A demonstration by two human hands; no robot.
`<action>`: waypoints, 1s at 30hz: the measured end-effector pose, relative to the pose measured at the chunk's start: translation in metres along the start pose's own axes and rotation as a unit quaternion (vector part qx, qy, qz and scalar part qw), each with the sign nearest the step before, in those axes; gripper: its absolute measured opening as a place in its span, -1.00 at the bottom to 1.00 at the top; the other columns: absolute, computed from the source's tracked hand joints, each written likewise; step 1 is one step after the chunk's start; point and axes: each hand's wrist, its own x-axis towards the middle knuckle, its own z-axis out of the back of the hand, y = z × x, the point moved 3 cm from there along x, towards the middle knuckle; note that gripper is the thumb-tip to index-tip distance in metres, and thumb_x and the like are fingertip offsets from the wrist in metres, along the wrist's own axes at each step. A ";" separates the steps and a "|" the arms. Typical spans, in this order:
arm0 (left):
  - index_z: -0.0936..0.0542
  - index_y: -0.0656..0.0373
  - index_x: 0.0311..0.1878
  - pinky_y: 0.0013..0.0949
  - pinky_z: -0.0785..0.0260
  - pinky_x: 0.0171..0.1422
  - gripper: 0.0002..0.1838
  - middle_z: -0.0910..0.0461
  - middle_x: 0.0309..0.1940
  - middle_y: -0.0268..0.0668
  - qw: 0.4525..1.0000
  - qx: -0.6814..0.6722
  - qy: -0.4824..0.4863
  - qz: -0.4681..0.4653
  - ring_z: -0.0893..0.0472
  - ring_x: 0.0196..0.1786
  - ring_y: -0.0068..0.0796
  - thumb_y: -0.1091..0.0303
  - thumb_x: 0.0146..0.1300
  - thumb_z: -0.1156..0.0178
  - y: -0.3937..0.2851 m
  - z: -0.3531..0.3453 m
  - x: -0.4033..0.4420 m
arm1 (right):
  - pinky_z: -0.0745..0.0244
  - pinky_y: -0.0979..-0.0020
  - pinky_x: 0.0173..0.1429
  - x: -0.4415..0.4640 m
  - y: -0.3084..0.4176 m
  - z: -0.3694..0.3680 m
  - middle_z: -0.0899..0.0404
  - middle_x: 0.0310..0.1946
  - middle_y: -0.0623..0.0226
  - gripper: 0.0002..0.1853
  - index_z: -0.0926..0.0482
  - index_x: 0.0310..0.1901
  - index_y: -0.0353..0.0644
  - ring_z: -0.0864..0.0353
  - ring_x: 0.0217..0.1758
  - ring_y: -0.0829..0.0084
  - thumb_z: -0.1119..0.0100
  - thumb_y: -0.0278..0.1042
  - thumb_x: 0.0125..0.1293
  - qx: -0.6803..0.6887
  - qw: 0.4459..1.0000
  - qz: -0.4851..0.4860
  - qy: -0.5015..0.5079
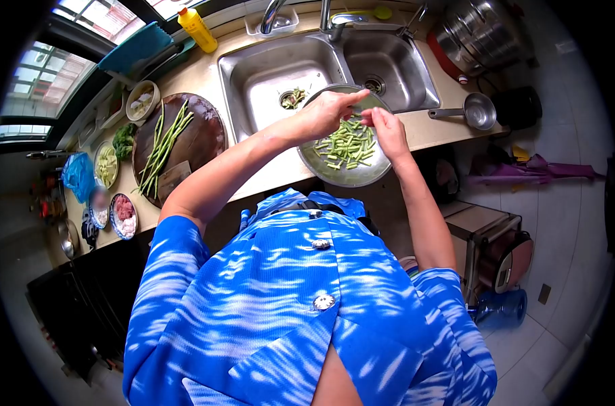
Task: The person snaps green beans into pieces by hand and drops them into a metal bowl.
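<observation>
A round metal bowl [351, 178] holding many short green bean pieces [348, 145] stands at the counter's front edge, partly over the sink. Above it, my left hand [329, 115] reaches in with the index finger stretched out and the other fingers curled. My right hand [388, 132] is close beside it, thumb and fingertips pinched together. Whatever lies between the fingertips is too small to make out. Long whole green beans [164, 145] rest on a round dark cutting board [209, 122] to the left, together with a cleaver [175, 177].
Behind the bowl is a double steel sink [253, 81] with green scraps around its left drain. Plates of raw meat [124, 208] and chopped vegetables [107, 166] stand at the left, near broccoli [124, 141]. A small saucepan [480, 110] sits at the right counter edge.
</observation>
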 end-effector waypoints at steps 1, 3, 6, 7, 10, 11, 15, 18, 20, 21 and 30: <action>-0.26 0.10 0.35 -0.24 -0.40 -0.23 -0.34 -0.52 -0.49 -0.14 0.999 -0.016 0.032 0.039 -0.57 -0.40 -0.26 0.65 0.13 -0.08 0.002 -0.004 -0.001 | -0.46 0.35 -0.24 0.001 0.021 0.004 -0.59 -0.53 0.15 -0.64 -0.57 -0.35 -0.29 -0.62 -0.39 0.31 0.06 -0.16 0.38 0.053 0.998 -0.011 0.021; -0.18 0.16 0.36 -0.22 -0.41 -0.23 -0.32 -0.54 -0.48 -0.09 0.999 -0.008 0.035 0.024 -0.58 -0.40 -0.21 0.66 0.12 -0.08 0.000 -0.009 0.001 | -0.38 0.28 -0.39 0.002 0.039 0.003 -0.54 -0.61 0.14 -0.67 -0.51 -0.40 -0.30 -0.56 -0.52 0.26 0.03 -0.18 0.36 0.045 0.997 -0.004 0.061; -0.35 0.27 0.10 -0.21 -0.42 -0.26 -0.60 -0.57 -0.46 -0.03 0.999 -0.025 0.015 0.016 -0.61 -0.38 -0.12 0.59 0.17 -0.08 -0.003 -0.010 0.005 | -0.30 0.30 -0.48 0.001 0.052 0.001 -0.45 -0.69 0.16 -0.72 -0.50 -0.44 -0.28 -0.45 -0.63 0.32 -0.06 -0.24 0.31 -0.027 0.994 0.103 0.015; -0.35 0.27 0.10 -0.21 -0.42 -0.26 -0.60 -0.57 -0.46 -0.03 0.999 -0.024 0.014 0.016 -0.61 -0.38 -0.12 0.59 0.17 -0.08 -0.001 -0.009 0.005 | -0.30 0.30 -0.49 0.000 0.054 0.005 -0.43 -0.70 0.14 -0.74 -0.50 -0.46 -0.28 -0.44 -0.65 0.31 -0.09 -0.27 0.29 -0.012 0.996 0.089 0.009; -0.53 0.27 -0.28 -0.22 -0.39 -0.36 -0.89 -0.54 -0.58 -0.09 0.998 0.051 0.044 0.009 -0.57 -0.49 -0.16 0.44 0.18 -0.15 0.005 -0.002 0.003 | -0.27 0.29 -0.51 0.001 0.052 0.011 -0.42 -0.69 0.12 -0.75 -0.49 -0.50 -0.28 -0.43 -0.66 0.24 -0.14 -0.30 0.25 -0.013 0.998 0.067 0.000; -0.53 0.27 -0.28 -0.22 -0.39 -0.36 -0.89 -0.54 -0.58 -0.09 0.998 0.051 0.044 0.009 -0.57 -0.49 -0.16 0.44 0.18 -0.15 0.005 -0.001 0.002 | -0.27 0.28 -0.51 0.001 0.052 0.012 -0.42 -0.69 0.12 -0.76 -0.50 -0.49 -0.28 -0.43 -0.65 0.23 -0.13 -0.30 0.26 -0.021 0.997 0.070 0.001; -0.56 0.27 -0.34 -0.20 -0.38 -0.35 -0.90 -0.54 -0.55 -0.06 1.000 0.010 0.013 0.000 -0.55 -0.47 -0.09 0.43 0.16 -0.17 -0.007 0.001 0.001 | -0.27 0.27 -0.49 0.000 0.058 0.007 -0.42 -0.66 0.10 -0.77 -0.49 -0.46 -0.26 -0.44 -0.63 0.22 -0.10 -0.29 0.28 -0.003 0.993 0.118 0.013; -0.56 0.27 -0.34 -0.19 -0.37 -0.35 -0.92 -0.55 -0.53 -0.04 1.000 -0.004 0.004 0.009 -0.54 -0.45 -0.03 0.45 0.13 -0.17 -0.014 0.003 0.002 | -0.28 0.31 -0.48 -0.001 0.060 0.004 -0.44 -0.68 0.18 -0.71 -0.47 -0.53 -0.25 -0.41 -0.63 0.34 -0.04 -0.30 0.33 -0.069 0.988 0.136 0.012; -0.55 0.26 -0.35 -0.19 -0.38 -0.36 -0.93 -0.54 -0.55 -0.06 1.000 0.005 0.001 0.023 -0.54 -0.46 -0.03 0.47 0.10 -0.18 -0.019 0.003 0.001 | -0.28 0.37 -0.47 0.001 0.038 -0.007 -0.39 -0.72 0.35 -0.68 -0.44 -0.55 -0.19 -0.35 -0.64 0.49 0.02 -0.28 0.38 0.329 0.936 -0.100 0.072; -0.54 0.27 -0.36 -0.21 -0.37 -0.37 -0.95 -0.53 -0.54 -0.09 0.998 0.019 -0.058 -0.033 -0.53 -0.46 -0.06 0.51 0.09 -0.18 -0.024 0.004 0.000 | -0.28 0.37 -0.47 0.001 0.036 -0.007 -0.39 -0.72 0.35 -0.68 -0.44 -0.55 -0.19 -0.35 -0.64 0.49 0.02 -0.28 0.38 0.329 0.936 -0.100 0.071; -0.49 0.13 0.16 -0.31 -0.37 -0.29 -0.51 -0.50 -0.53 -0.16 0.992 -0.032 -0.108 -0.059 -0.52 -0.45 -0.28 0.62 0.10 -0.12 -0.008 0.001 -0.005 | -0.47 0.40 -0.30 -0.011 -0.006 -0.003 -0.58 -0.49 0.21 -0.69 -0.57 -0.36 -0.27 -0.56 -0.45 0.34 0.02 -0.20 0.36 0.027 0.998 -0.042 0.044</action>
